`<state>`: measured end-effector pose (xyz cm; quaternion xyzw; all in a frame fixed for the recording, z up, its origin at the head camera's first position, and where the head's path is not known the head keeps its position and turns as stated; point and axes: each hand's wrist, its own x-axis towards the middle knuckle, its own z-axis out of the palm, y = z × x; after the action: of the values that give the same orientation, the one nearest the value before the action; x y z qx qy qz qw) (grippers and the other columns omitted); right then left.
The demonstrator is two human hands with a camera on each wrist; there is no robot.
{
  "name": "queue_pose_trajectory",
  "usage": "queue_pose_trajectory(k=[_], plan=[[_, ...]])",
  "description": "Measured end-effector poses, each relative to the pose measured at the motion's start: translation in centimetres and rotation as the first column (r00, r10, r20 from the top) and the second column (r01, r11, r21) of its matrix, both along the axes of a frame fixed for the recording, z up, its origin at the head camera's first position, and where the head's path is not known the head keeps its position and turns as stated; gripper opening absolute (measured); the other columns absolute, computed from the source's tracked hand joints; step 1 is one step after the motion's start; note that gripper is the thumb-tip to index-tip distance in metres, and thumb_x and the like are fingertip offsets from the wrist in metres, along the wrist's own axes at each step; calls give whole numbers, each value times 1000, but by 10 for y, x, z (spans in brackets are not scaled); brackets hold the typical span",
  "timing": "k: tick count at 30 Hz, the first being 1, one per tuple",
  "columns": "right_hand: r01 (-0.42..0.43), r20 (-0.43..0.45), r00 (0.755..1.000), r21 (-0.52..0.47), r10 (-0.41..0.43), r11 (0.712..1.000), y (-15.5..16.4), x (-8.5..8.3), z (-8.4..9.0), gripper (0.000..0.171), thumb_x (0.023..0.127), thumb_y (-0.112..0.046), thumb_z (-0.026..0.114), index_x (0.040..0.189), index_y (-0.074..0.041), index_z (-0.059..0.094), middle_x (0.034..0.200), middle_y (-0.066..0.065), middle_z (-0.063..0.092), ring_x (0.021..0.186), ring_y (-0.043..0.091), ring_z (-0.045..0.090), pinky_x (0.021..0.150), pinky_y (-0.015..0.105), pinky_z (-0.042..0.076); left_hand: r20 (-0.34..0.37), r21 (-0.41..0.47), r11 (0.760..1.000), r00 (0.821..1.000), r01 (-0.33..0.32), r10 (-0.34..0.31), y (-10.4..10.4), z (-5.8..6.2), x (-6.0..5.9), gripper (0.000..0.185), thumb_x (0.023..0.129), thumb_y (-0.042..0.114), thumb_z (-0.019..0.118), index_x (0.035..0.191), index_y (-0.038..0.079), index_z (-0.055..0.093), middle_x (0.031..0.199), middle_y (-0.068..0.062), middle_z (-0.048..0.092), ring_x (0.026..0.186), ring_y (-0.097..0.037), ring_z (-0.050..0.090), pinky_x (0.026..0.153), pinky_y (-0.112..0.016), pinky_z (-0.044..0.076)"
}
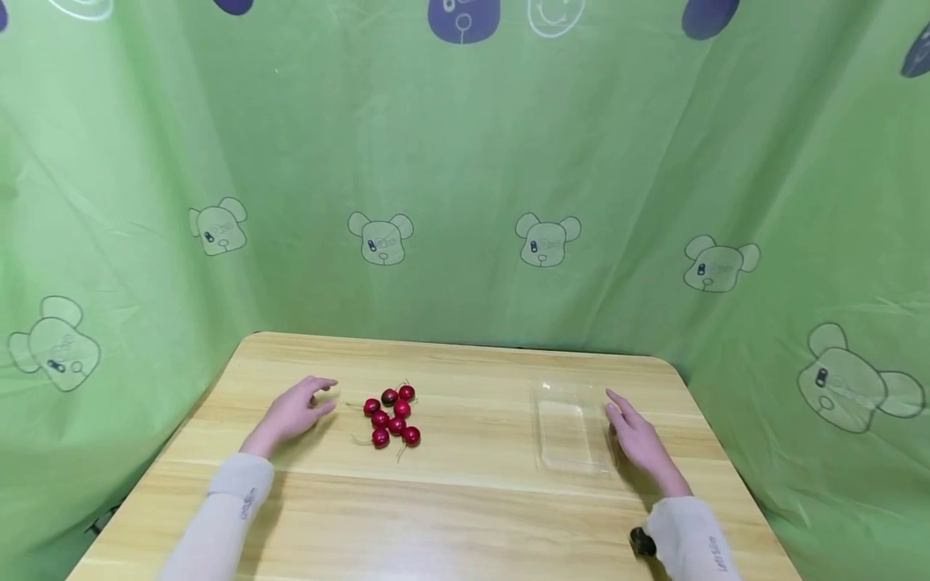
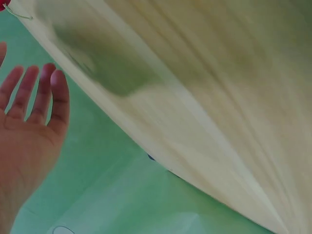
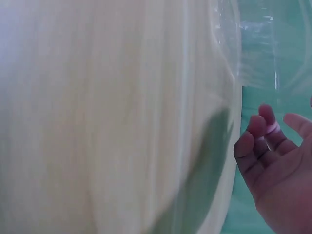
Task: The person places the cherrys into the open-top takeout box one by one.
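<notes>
Several dark red cherries (image 1: pixel 396 425) with thin stems lie in a loose cluster left of the table's middle. To the left of them hovers my left hand (image 1: pixel 292 410), fingers spread and loosely bent, holding nothing. Its palm (image 2: pixel 29 141) faces the left wrist camera, with a bit of one cherry (image 2: pixel 4 4) in that view's top corner. A clear plastic box (image 1: pixel 572 428) sits on the right part of the table. Beside its right edge is my right hand (image 1: pixel 639 440), fingers relaxed and nothing in its grasp. In the right wrist view the box (image 3: pixel 258 48) appears just beyond the fingertips.
The light wood table (image 1: pixel 465 516) has rounded far corners. A green curtain (image 1: pixel 465 161) printed with bear heads hangs behind it and at both sides. Something small and black (image 1: pixel 643 541) is at the right sleeve's cuff.
</notes>
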<state>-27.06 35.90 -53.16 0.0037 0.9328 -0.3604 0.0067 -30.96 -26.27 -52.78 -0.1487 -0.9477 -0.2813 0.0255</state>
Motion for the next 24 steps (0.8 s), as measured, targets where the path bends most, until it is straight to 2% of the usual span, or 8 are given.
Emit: queue_pose_trajectory(k=[5,9,11,13,15,17,19,24], plan=[[3,12,1000,-70,-2,998,-8,-4,-4,71,111,-56,21,165,-10,22,169,26,19,154,52,18,124,66,16,58,3,999,998,39,-39,15,-1,-6,45,99,22,69,139,5,60,137,-18,63,110,-34,66,101,-59,51],[2,22,1000,-115,1,993,-15,-8,-6,68,112,-51,23,165,-9,21,169,26,18,155,48,20,126,64,15,70,-22,998,996,51,-50,21,-4,-10,38,97,21,72,132,7,66,127,-14,67,107,-32,66,100,-59,52],[2,20,1000,-130,0,992,-18,-9,-7,66,113,-49,23,165,-9,21,168,26,22,152,46,27,125,63,18,77,-38,998,996,43,-40,24,-6,-11,34,95,20,74,128,9,68,122,-11,68,105,-28,66,99,-57,53],[11,7,1000,-133,-10,991,-21,-10,-9,63,113,-47,25,165,-10,23,158,29,39,138,44,45,119,61,31,74,-51,998,997,41,-37,26,-8,-13,30,95,19,74,123,11,70,118,-8,70,101,-25,66,97,-56,53],[21,-4,1000,-141,-22,990,-22,-12,-10,59,114,-42,27,164,-11,24,133,29,57,107,39,61,102,55,47,67,-55,998,997,39,-35,28,-10,-15,26,94,18,75,119,11,72,114,-6,71,99,-24,66,95,-54,54],[34,-6,999,-150,-35,988,-24,-13,-11,56,114,-37,29,164,-13,25,101,22,60,75,28,60,80,44,51,60,-57,998,998,38,-34,31,-10,-17,23,93,18,75,116,12,72,110,-5,71,96,-22,66,94,-53,54],[40,1,999,-167,-40,985,-24,-14,-12,55,114,-33,32,165,-14,25,83,15,54,55,20,50,65,38,49,53,-61,997,998,39,-35,33,-11,-18,20,93,18,76,112,14,73,106,-3,71,94,-20,65,92,-51,55],[44,-8,999,-185,-46,982,-26,-17,-11,53,114,-28,35,164,-14,27,82,12,55,51,14,47,57,34,48,40,-77,996,999,39,-36,36,-11,-21,13,93,17,76,105,16,73,100,1,71,90,-18,64,90,-50,55]])
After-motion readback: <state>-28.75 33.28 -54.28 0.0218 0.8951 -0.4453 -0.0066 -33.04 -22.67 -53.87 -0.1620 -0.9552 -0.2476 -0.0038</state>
